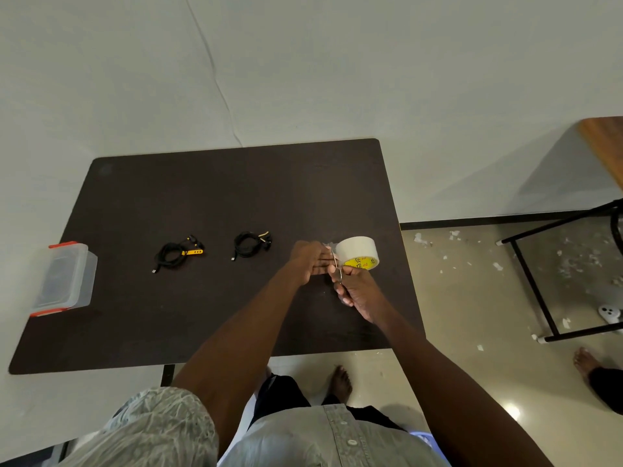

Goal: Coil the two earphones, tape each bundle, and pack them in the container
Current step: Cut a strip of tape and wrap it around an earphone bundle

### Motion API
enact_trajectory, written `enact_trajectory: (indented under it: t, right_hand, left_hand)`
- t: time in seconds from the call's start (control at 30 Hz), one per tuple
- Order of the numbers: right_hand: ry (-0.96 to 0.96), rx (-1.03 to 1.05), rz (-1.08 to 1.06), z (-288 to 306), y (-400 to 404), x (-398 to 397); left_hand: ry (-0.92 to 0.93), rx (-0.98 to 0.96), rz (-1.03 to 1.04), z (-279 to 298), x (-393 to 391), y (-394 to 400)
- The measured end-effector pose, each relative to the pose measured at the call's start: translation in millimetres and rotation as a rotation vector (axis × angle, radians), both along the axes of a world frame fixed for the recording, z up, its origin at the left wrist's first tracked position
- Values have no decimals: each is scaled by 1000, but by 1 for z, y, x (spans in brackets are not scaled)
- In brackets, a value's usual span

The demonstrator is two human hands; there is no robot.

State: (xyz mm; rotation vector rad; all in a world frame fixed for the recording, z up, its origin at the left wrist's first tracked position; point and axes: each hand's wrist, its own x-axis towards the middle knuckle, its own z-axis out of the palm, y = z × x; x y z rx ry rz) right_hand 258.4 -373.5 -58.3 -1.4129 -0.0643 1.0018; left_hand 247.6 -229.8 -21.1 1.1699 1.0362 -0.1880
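Two coiled black earphones lie on the dark table [215, 315]: the left earphone bundle [175, 253] with a yellow tab, and the right earphone bundle [251, 245] near the table's middle. A white tape roll [357, 252] with a yellow core stands at the right. My left hand [310, 261] pinches a strip of tape pulled from the roll. My right hand [354, 291] grips small scissors [337, 269] whose blades meet the strip between hand and roll. A clear plastic container [64, 279] with red clips sits at the table's left edge.
A black metal frame of another table [536, 288] stands on the floor to the right, with paper scraps scattered around. A white controller [609, 313] lies on the floor. Another person's foot [586, 360] shows at lower right. My own foot [341, 382] is below the table edge.
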Motion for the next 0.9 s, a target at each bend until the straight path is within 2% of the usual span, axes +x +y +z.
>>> enact_trajectory:
  t: [0.2, 0.53, 0.9]
  right_hand:
    - [27, 24, -56, -2, 0, -11]
    - [-1, 6, 20, 5, 5, -5]
    - [19, -50, 34, 5, 4, 3]
  left_hand:
    - [-3, -22, -36, -2, 2, 1]
    - [-10, 7, -89, -5, -1, 6]
    - [-18, -88, -68, 2, 1, 5]
